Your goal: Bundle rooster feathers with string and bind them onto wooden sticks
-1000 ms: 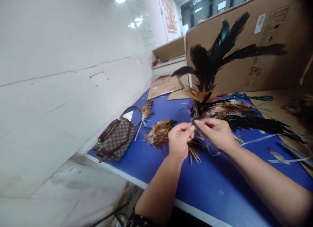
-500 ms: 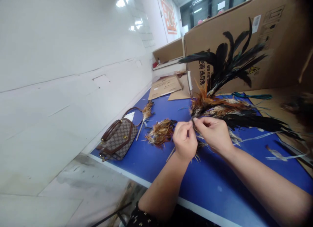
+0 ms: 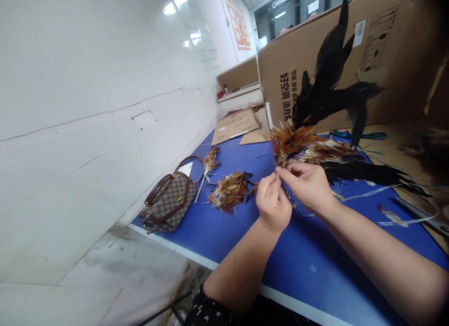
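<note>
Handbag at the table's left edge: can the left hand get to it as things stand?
Probably yes, once freed. The left hand is pinched, with the right hand, on the feather bundle. Between it and the handbag there is bare blue table, with the loose feather pile farther back.

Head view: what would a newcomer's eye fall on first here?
First, the feather bundle, black plumes fanning up over rust-brown ones, pinched at its base by the left hand and right hand above the blue table. Next, the patterned brown handbag at the table's left edge, with a loose feather pile between it and the hands.
</note>
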Demonstrator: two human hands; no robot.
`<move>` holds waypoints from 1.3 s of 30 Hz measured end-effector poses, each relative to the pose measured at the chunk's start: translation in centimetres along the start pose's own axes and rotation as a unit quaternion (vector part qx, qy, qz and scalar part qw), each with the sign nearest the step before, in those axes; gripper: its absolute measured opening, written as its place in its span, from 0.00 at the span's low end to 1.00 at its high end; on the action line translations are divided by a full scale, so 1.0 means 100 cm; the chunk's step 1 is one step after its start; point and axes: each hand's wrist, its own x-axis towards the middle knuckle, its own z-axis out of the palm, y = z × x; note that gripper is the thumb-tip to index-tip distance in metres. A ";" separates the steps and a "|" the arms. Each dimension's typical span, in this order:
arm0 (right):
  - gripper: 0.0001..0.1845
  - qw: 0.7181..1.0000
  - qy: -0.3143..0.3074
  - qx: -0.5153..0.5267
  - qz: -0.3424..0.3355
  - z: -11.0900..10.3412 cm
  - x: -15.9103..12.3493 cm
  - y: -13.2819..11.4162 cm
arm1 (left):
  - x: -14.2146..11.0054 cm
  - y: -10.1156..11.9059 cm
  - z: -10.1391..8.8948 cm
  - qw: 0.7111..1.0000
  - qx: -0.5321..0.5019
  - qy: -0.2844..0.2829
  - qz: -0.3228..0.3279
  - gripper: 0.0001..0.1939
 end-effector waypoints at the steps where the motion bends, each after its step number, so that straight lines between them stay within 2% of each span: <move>1: 0.25 1.000 -0.013 0.006 -0.003 -0.002 0.002 0.000 | 0.002 0.003 -0.002 0.999 -0.022 0.000 -0.029 0.12; 3: 0.24 0.999 -0.038 0.011 -0.007 -0.007 0.006 0.002 | 0.007 0.008 -0.007 0.988 -0.088 0.002 -0.127 0.10; 5: 0.24 0.998 -0.059 0.005 -0.011 -0.012 0.009 0.006 | 0.012 0.009 -0.012 0.948 -0.172 -0.011 -0.266 0.12; 7: 0.23 0.997 -0.074 0.002 -0.013 -0.015 0.012 0.010 | 0.019 0.006 -0.017 0.877 -0.264 -0.051 -0.397 0.16; 9: 0.23 0.994 -0.110 0.016 -0.012 -0.018 0.014 0.013 | 0.025 0.001 -0.022 0.787 -0.358 -0.115 -0.489 0.20; 11: 0.23 0.988 -0.150 0.029 -0.014 -0.021 0.016 0.015 | 0.030 -0.004 -0.026 0.699 -0.437 -0.175 -0.539 0.24; 13: 0.23 0.983 -0.179 0.034 -0.021 -0.024 0.017 0.016 | 0.033 -0.007 -0.029 0.637 -0.483 -0.216 -0.561 0.26; 18: 0.23 0.971 -0.233 0.053 -0.024 -0.028 0.018 0.014 | 0.033 -0.007 -0.034 0.558 -0.546 -0.272 -0.562 0.23; 22: 0.24 0.962 -0.265 0.056 -0.025 -0.031 0.019 0.013 | 0.033 -0.006 -0.036 0.514 -0.591 -0.296 -0.547 0.20; 27: 0.22 0.955 -0.287 0.064 -0.022 -0.036 0.020 0.010 | 0.032 -0.008 -0.038 0.463 -0.619 -0.312 -0.552 0.22; 30: 0.21 0.946 -0.314 0.079 -0.014 -0.038 0.020 0.010 | 0.028 -0.011 -0.039 0.445 -0.636 -0.330 -0.538 0.22; 34: 0.18 0.940 -0.332 0.076 -0.017 -0.042 0.020 0.010 | 0.020 -0.013 -0.037 0.447 -0.639 -0.330 -0.533 0.22; 39: 0.19 0.945 -0.324 0.041 -0.024 -0.046 0.023 0.012 | 0.020 -0.005 -0.034 0.490 -0.601 -0.310 -0.550 0.20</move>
